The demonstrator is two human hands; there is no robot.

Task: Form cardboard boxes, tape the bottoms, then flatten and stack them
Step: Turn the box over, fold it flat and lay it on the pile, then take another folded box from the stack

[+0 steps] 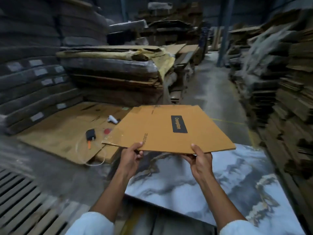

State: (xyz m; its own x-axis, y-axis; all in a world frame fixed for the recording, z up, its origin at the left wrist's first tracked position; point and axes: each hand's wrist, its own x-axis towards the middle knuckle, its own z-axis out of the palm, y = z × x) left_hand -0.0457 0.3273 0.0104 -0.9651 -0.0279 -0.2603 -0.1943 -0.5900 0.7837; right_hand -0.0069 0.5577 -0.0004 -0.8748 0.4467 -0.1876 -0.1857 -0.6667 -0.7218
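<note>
A flattened brown cardboard box (162, 128) with a black printed label is held level in front of me, above the floor. My left hand (131, 156) grips its near edge, thumb on top and fingers under. My right hand (199, 158) grips the same edge further right in the same way. Clear tape shows on the box's left end. On a cardboard sheet (59, 133) on the floor lie a white tape dispenser (113, 119), a red tape roll (107, 131), a black device (90, 134) and an orange cutter (89, 144).
A marble-patterned slab (211, 187) lies below the box on the right. Wrapped cardboard stacks (111, 68) stand ahead, dark bundles (30, 65) at left, more stacks (279, 82) at right. A concrete aisle (211, 85) runs between them. A wooden pallet (22, 200) is at lower left.
</note>
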